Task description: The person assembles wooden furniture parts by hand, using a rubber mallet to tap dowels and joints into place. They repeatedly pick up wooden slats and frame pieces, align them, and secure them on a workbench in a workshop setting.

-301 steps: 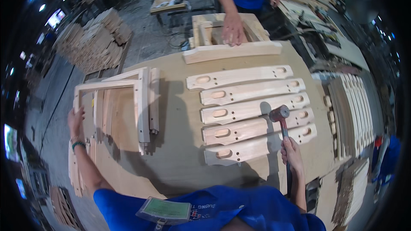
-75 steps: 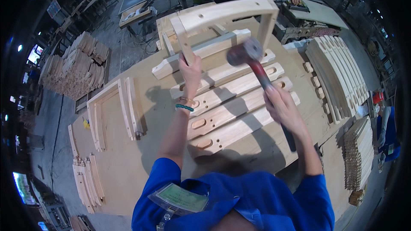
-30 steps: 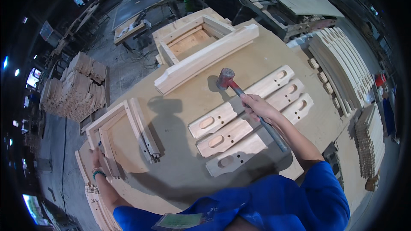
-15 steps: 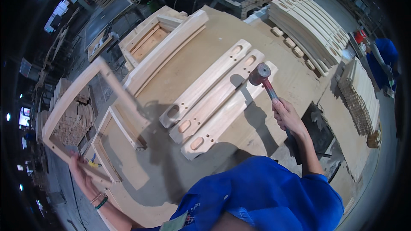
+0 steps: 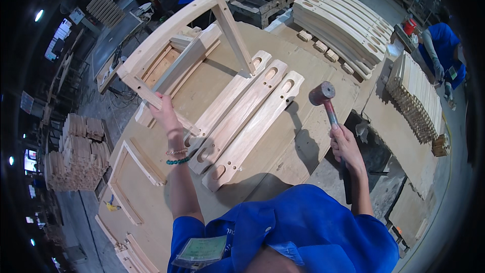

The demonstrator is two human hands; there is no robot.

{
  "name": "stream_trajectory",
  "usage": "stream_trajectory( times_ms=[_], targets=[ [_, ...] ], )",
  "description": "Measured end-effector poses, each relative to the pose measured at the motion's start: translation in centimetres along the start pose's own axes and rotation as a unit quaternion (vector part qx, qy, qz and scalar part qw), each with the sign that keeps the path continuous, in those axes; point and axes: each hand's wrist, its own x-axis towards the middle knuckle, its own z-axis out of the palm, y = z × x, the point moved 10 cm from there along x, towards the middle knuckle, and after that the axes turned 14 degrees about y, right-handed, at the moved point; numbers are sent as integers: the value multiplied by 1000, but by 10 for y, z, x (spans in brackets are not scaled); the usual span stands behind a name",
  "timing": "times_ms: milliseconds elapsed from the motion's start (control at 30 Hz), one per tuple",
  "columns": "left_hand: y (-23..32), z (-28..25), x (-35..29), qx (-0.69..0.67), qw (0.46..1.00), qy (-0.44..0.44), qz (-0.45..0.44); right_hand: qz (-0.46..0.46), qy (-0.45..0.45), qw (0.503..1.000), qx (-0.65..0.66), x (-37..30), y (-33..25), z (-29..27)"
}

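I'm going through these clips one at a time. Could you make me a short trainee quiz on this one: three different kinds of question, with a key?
1. Which hand holds the round-headed hammer?
2. True or false: the left hand grips the three-sided wooden frame.
3. How many slotted wooden rails lie side by side on the tabletop between the hands?

Key:
1. The right hand.
2. True.
3. Three.

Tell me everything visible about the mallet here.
The mallet has a stubby cylindrical head, dull reddish-brown with a grey, scuffed round face. Its handle is reddish near the head and dark at the lower end; materials are unclear. The right hand grips it midway, head angled away and leftward, right of the slotted wooden boards. Nothing else visibly touches it.
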Motion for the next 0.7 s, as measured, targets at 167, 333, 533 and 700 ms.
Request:
stream_trajectory(
  times_ms=[167,333,533,700],
  targets=[
    [-18,6,1,-7,1000,-1,30,10,12,1000,8,1,7,-9],
    [-29,-6,5,46,997,-8,55,2,-25,1000,-12,10,-1,8],
    [-21,-8,-15,39,992,17,117,-108,-58,992,-27,28,-96,39],
    [-10,-20,-13,109,986,40,121,-478,59,875,36,-6,-292,61]
  ],
)
